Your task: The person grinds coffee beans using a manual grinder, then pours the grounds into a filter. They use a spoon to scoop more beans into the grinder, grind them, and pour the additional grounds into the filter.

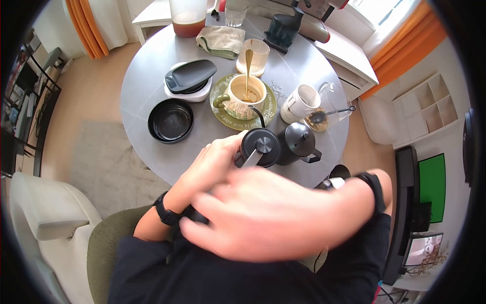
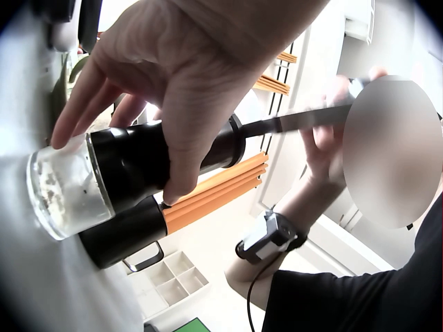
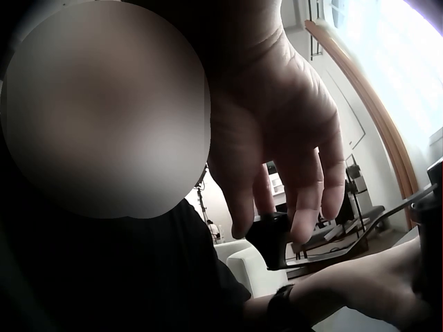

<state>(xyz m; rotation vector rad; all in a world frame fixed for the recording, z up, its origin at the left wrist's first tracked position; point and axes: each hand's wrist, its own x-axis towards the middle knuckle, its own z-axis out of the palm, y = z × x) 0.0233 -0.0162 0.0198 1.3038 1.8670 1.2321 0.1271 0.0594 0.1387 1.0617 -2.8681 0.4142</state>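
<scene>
A black hand grinder (image 1: 260, 143) stands at the table's near edge, its clear glass base (image 2: 66, 188) holding pale bits. My left hand (image 1: 212, 161) is wrapped round the grinder's black body (image 2: 133, 162), thumb on one side and fingers on the other. From the lid, a metal crank arm (image 2: 304, 120) reaches toward my body. Blurred in the head view, my right hand (image 1: 260, 213) is over the crank's outer end. The right wrist view shows that hand's fingertips pinching the black crank knob (image 3: 268, 238).
A black lidded pot (image 1: 298, 142) stands right of the grinder. Beyond are a patterned mug (image 1: 238, 109) with a gold spoon on a green plate (image 1: 230, 120), a white cup (image 1: 299, 104), a black bowl (image 1: 170, 120), a scoop (image 1: 192, 75) and a folded cloth (image 1: 221, 40).
</scene>
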